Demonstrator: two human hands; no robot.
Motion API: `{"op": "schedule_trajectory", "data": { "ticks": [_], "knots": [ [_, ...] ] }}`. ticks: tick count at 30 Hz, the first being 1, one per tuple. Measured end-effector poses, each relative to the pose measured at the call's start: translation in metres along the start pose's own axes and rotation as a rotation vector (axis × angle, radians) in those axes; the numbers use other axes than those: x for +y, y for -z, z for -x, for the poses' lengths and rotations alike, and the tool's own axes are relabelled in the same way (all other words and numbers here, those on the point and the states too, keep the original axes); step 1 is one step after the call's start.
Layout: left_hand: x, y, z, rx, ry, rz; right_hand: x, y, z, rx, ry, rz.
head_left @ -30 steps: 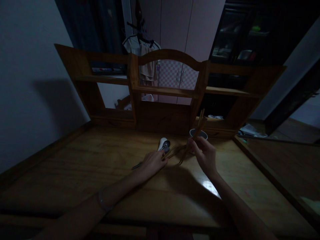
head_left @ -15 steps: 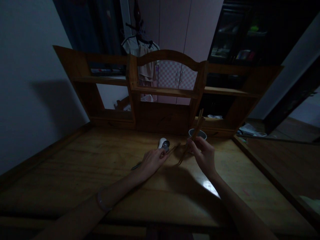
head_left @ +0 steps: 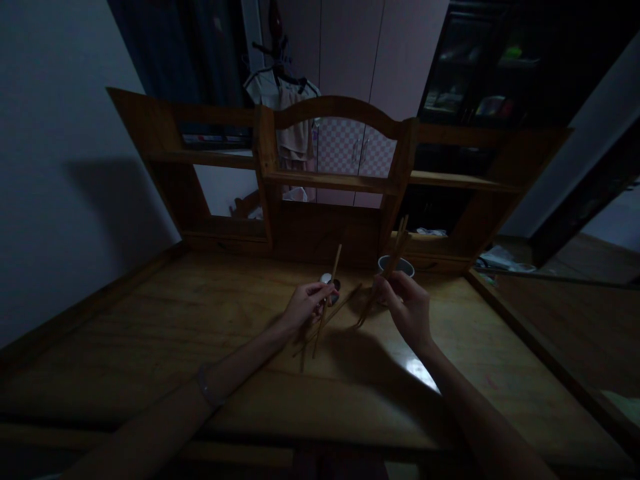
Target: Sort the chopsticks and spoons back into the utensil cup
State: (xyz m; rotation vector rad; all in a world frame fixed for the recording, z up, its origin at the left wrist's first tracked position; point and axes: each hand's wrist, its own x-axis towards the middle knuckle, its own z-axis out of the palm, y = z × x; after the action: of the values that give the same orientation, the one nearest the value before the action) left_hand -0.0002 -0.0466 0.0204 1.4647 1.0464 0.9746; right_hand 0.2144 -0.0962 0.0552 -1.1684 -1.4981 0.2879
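My left hand pinches a thin wooden chopstick that stands steeply tilted over the table. Beneath it, another chopstick lies slanting across the tabletop. Just behind the left fingers are a small white object and a dark, shiny rounded piece, both partly hidden, their kind unclear. My right hand is closed around a few chopsticks, held tilted with their lower tips near the table. Behind the right fingers stands a cup with a pale rim, its lower part covered by the hand.
The wooden tabletop reaches back to a wooden shelf unit with open compartments. A wall closes off the left. Clothes hang on a rack behind the shelf. The room is dim.
My left hand has picked a chopstick off the table and turned it steeply upward. The other one stays lying there. My right hand with its chopsticks has barely moved.
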Motion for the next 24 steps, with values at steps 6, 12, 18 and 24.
{"op": "schedule_trajectory", "data": {
  "ticks": [6,12,18,24],
  "knots": [
    [-0.005,-0.001,-0.001,0.074,-0.258,-0.495,0.001,0.001,0.0,-0.012,-0.006,-0.004],
    [-0.006,-0.002,0.002,-0.004,-0.306,-0.75,-0.003,0.001,-0.003,-0.063,0.042,-0.008],
    [0.002,-0.006,0.007,0.053,-0.522,-0.575,-0.017,0.001,-0.001,-0.235,0.154,-0.03],
    [0.013,-0.025,0.028,-0.311,-0.413,-0.289,-0.024,0.0,0.005,-0.31,0.14,-0.056]
  ]
}}
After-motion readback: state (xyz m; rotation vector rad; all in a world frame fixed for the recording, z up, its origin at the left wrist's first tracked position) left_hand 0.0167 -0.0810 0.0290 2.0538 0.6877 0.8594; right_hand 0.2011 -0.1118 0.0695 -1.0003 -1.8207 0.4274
